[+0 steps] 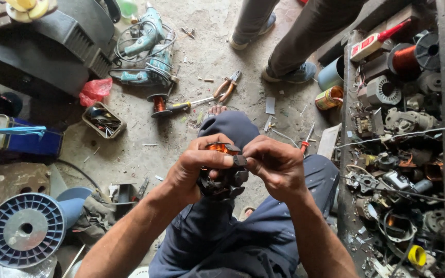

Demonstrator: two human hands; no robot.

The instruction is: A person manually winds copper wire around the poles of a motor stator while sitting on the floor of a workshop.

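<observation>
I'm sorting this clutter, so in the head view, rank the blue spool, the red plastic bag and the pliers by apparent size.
1. blue spool, though it lies nearest the camera
2. pliers and red plastic bag: too alike to rank

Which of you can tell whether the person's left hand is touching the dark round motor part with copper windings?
Touching. The head view shows the left hand wrapped around the dark motor part, fingers pressed on it.

— How are the arms placed?
— Both forearms are raised from below and brought together over the lap.
— And the hands?
— The left hand (194,167) is curled in a closed grip; the right hand (276,164) is pinched shut against it, fingers bent.
</observation>
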